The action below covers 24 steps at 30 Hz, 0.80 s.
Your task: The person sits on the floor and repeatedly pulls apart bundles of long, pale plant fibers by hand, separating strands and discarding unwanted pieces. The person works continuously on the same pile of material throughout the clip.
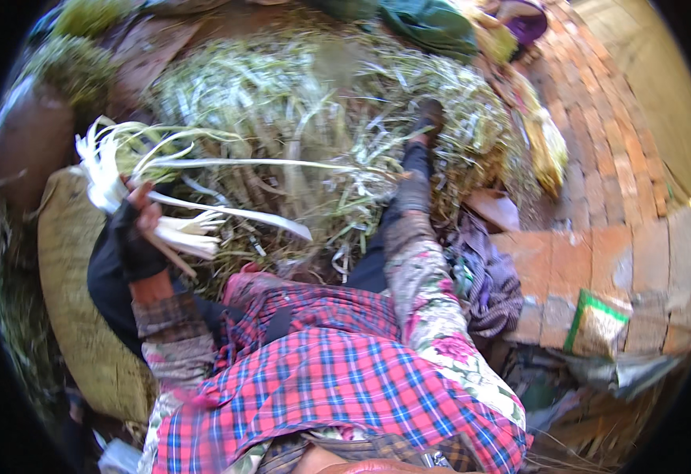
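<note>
My left hand (142, 228), in a black fingerless glove, grips a bundle of pale plant strips (99, 172) at the left. The strips fan out above the fist, and their cut-looking ends (188, 237) stick out to its right. One long strip (251, 162) runs almost straight from the bundle to my right hand (407, 176). That hand is small and blurred over my outstretched leg, with its fingers closed at the strip's end. Beneath and beyond both hands spreads a heap of loose green and pale plant strips (251, 89).
A wooden slab (85, 296) lies at my left. Crumpled checked cloth (490, 296) sits by my right thigh, near a green-edged packet (599, 326) on the brick floor (606, 118). Yellowish plant bundles (544, 142) and green cloth (431, 26) border the heap.
</note>
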### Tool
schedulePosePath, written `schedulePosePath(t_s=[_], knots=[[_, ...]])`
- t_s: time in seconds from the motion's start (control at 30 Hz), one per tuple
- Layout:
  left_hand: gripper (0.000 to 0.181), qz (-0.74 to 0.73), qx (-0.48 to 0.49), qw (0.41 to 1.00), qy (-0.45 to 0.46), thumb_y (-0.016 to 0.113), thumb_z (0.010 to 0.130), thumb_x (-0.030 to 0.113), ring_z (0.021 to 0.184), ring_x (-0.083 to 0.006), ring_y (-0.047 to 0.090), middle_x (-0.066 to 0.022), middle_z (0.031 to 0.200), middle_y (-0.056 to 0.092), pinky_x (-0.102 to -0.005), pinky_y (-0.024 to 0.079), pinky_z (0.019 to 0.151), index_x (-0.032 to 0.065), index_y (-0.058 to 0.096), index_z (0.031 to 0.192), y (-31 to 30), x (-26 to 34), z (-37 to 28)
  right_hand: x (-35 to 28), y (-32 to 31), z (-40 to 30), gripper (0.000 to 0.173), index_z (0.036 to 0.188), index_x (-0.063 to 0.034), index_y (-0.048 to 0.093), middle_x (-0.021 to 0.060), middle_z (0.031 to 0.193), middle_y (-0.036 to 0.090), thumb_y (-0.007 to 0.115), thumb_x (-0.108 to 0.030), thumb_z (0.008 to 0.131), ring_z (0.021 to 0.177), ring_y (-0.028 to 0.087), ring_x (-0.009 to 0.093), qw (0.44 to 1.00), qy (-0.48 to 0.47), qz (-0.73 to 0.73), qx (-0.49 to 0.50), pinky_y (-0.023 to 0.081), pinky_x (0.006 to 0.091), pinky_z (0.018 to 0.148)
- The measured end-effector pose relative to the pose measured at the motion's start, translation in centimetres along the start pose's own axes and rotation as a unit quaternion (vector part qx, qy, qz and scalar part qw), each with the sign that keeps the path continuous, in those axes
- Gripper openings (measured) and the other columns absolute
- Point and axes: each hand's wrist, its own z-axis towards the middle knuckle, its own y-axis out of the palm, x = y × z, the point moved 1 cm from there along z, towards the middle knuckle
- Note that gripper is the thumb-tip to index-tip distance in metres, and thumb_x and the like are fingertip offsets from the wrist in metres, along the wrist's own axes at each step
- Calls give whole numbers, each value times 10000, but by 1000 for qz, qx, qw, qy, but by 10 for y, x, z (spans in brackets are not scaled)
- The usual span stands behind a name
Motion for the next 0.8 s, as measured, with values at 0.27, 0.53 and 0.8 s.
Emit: schedulePosePath(t_s=[0.27, 0.53, 0.8], knots=[[373, 114, 28, 991, -60, 650, 740, -64, 445, -123, 498, -101, 783, 589, -232, 391, 391, -3, 479, 1065, 68, -55, -18, -244, -3, -155, 483, 1275, -29, 477, 138, 1089, 603, 652, -126, 836, 908, 618, 194, 866, -356, 247, -250, 495, 305, 864], [350, 132, -43, 984, -113, 632, 792, 28, 480, -110, 543, -175, 946, 665, -205, 412, 394, -41, 494, 1105, 72, -54, -16, -232, -10, -150, 132, 899, -44, 601, 52, 875, 664, 516, -140, 929, 708, 577, 113, 806, -161, 446, -355, 488, 257, 599], [218, 186, -107, 965, -154, 619, 821, 88, 554, -147, 591, -66, 669, 596, -247, 472, 506, -38, 569, 992, 73, -47, -24, -273, 12, -169, 155, 937, -48, 608, 29, 822, 611, 621, -196, 892, 728, 553, 102, 777, -135, 416, -454, 476, 261, 635]])
